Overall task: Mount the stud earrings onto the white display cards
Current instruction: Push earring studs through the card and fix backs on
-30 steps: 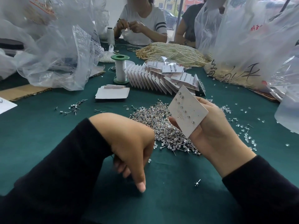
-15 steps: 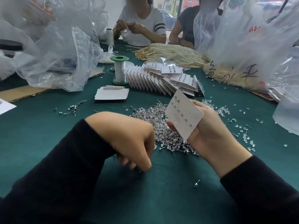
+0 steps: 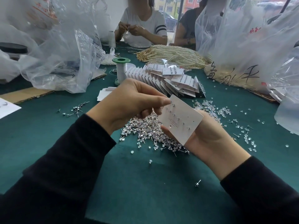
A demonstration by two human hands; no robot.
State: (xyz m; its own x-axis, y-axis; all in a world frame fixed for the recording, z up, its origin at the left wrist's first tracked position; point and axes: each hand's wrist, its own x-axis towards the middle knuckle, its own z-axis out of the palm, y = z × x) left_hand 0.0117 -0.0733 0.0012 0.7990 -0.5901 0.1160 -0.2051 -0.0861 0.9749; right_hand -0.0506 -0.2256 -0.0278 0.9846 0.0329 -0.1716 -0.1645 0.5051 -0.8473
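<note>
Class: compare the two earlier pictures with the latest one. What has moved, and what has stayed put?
The left hand rose from the table beside the pile of studs and brought its pinched fingertips to the top corner of the white card. The right hand kept holding the card.

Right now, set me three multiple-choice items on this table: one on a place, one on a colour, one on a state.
1. Where does the spool stand?
A. left of the fanned display cards
B. on the pearl strands
C. at the near table edge

2. What colour is the tablecloth?
A. red
B. dark green
C. white

3. What does the right hand hold?
A. nothing
B. a plastic bag
C. a white card with studs in it

Answers: 1 A, it rises beside the cards' left end. 2 B, green shows everywhere. 3 C, the card rests across its fingers while the left hand pinches at the card's top corner.
</note>
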